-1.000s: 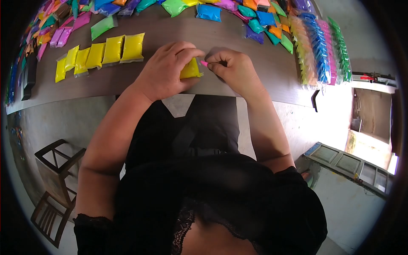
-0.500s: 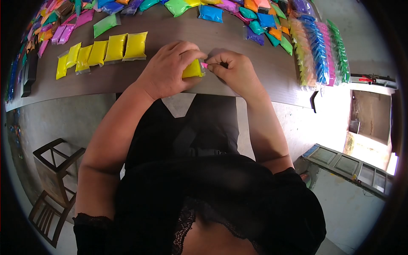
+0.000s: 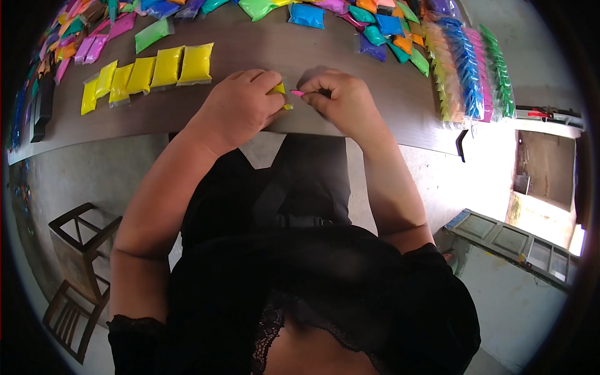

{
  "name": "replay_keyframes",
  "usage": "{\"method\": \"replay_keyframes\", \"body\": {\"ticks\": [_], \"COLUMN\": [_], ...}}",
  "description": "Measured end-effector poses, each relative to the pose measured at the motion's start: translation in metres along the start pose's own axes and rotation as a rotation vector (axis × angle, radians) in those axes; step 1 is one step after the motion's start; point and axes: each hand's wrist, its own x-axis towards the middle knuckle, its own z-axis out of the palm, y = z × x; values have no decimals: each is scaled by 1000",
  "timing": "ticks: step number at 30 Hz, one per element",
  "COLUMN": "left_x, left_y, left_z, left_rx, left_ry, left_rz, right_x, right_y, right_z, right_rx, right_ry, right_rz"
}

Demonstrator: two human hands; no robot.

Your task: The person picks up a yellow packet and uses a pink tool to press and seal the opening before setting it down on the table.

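My left hand [image 3: 240, 107] is closed over a yellow packet [image 3: 280, 89] near the table's front edge. Most of that packet is hidden behind the hand; only its right end, with clear wrapping, peeks out. Opposite it, my right hand [image 3: 344, 103] pinches a small pink piece with a dark tip [image 3: 297, 93] between thumb and forefinger. What exactly the piece is I cannot make out. A narrow gap separates the pink piece from the packet. To the left of my hands, several yellow packets [image 3: 167, 67] lie side by side in a slanting row.
Loose colourful packets [image 3: 306, 15] are heaped along the far side of the brown table [image 3: 244, 40]. At the right stand long strips of packets [image 3: 462, 62] in yellow, blue, pink and green. A wooden chair [image 3: 84, 250] is on the floor at the left.
My left hand has turned and shifted slightly left, so less of the yellow packet shows. The pink piece, earlier against the packet's edge, is now apart from it.
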Motion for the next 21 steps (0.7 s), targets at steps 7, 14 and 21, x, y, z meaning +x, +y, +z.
{"method": "replay_keyframes", "body": {"ticks": [7,14,21], "left_x": [-2,-5,-5], "left_y": [-1,0,-1], "left_z": [3,7,7], "left_rx": [-6,-41,-55], "left_ry": [99,173,182], "left_rz": [20,5,-6], "right_x": [1,8,12], "right_y": [-1,-7,-2], "right_z": [4,2,5], "right_rx": [-17,73,146], "right_ry": [26,-23,-21], "right_rz": [45,242,267]}}
